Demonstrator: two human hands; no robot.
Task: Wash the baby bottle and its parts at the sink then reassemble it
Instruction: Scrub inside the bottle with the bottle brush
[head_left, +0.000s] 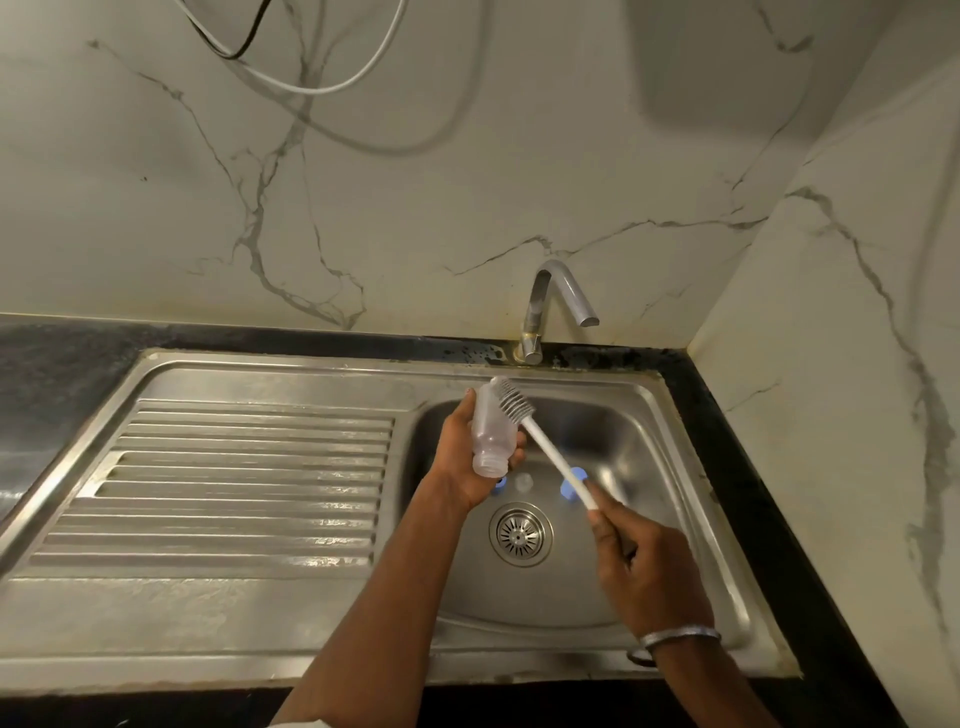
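My left hand (457, 457) grips the clear plastic baby bottle (491, 431) over the sink basin, its threaded open neck pointing down towards me. My right hand (644, 566) holds the white handle of a bottle brush (550, 454). The brush's grey ribbed head (511, 402) lies against the outside of the bottle near its base. On the basin floor lie a blue part (574, 483), a clear teat-like part (523, 482) and another blue part (500, 484) mostly hidden behind my left hand.
The steel sink (675, 587) has a round drain strainer (521, 533) and a ribbed draining board (234, 483) on the left. A chrome tap (550, 306) stands at the back, with no water running. Marble walls close the back and right. Dark countertop (727, 441) borders the sink.
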